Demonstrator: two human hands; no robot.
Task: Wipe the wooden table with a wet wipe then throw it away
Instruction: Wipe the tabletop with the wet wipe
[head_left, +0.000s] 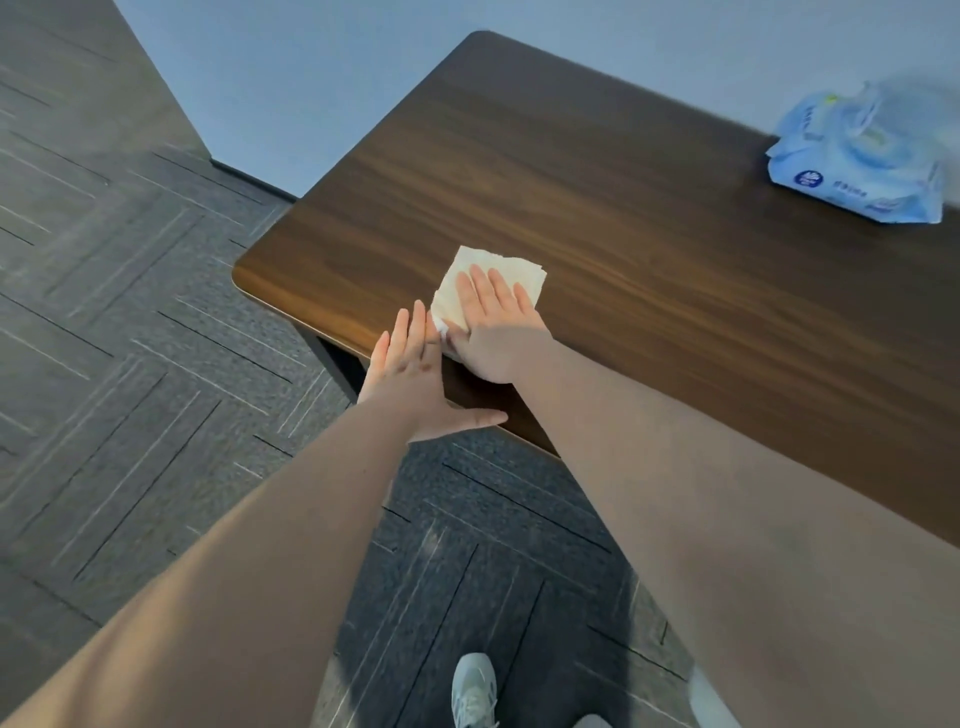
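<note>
A blue soft pack of wipes (860, 161) sits at the far right of the wooden table (623, 218), well apart from the hands; pack is blurred, so whether its flap is up and what's left inside can't be told. Near the table's front-left corner, a person's right hand (496, 332) lies flat, palm down, fingers straight & slightly spread, pressing a wet wipe (467, 283) onto the top — pinned under the palm, not gripped. The wipe is white to cream, folded into a rough square w/ layered edges showing at its far side; a crumpled bit pokes out by the thumb. The left hand (415, 379) is open too, fingers together, thumb stuck out, resting at the table's front edge just beside the right hand, holding nothing. Tabletop is dark brown w/ long grain streaks & rounded corners. Below: grey patterned carpet tiles (130, 312) and one pale sneaker (472, 691). Pale blue wall (311, 78) behind.
</note>
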